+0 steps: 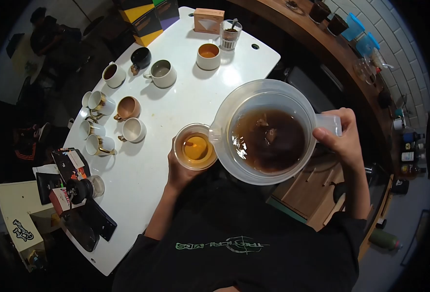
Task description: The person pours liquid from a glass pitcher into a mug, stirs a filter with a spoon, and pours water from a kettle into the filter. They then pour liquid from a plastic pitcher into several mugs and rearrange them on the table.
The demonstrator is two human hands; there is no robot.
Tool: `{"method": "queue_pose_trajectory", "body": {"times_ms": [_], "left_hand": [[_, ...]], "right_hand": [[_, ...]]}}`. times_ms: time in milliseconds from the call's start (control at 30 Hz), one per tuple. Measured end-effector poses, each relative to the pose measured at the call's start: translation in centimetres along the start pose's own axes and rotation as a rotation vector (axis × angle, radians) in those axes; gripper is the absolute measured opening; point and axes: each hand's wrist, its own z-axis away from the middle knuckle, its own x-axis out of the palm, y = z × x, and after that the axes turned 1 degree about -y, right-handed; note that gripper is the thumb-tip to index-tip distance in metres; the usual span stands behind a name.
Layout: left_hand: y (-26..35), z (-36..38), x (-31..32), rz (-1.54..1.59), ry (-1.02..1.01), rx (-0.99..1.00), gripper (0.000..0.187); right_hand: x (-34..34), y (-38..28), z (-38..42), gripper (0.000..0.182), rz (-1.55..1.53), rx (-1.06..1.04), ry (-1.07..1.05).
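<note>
A large translucent pitcher (266, 177) holds dark brown liquid with small pieces in it. My right hand (340, 138) is closed round its handle, at the right. At the pitcher's left, its spout meets or overlaps the rim of a clear cup (194, 148) with amber liquid inside. The fingers of my left hand (178, 171) wrap round the cup from the left and below; part of them is hidden behind it. Whether liquid is flowing from the spout cannot be made out. Both vessels are in front of my body, near the white table (151, 180).
Several mugs, among them a grey mug (163, 74), stand on the table's left side. An orange-lined cup (208, 56), a glass with a spoon (230, 35) and a small box (208, 21) are farther back. A phone (98, 219) lies front left. A person (54, 39) sits far left.
</note>
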Motion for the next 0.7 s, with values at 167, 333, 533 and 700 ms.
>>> {"method": "queue_pose_trajectory", "body": {"times_ms": [167,333,533,700], "left_hand": [[0.0,-0.2,1.9,0.02,-0.109,0.01,0.08],[0.6,-0.7,3.4,-0.071,-0.177,0.119,0.083],[0.7,-0.8,4.5,-0.051,-0.178,0.07,0.083],[0.4,-0.8,4.5,0.01,-0.163,0.031,0.084]], "right_hand": [[-0.4,-3.2,1.4,0.03,0.197,0.088,-0.054],[-0.3,-4.8,2.1,0.043,0.294,0.055,0.084],[-1.0,-6.1,2.6,0.056,0.388,0.289,0.047],[-1.2,-7.4,1.5,0.062,0.38,0.464,-0.047]]}}
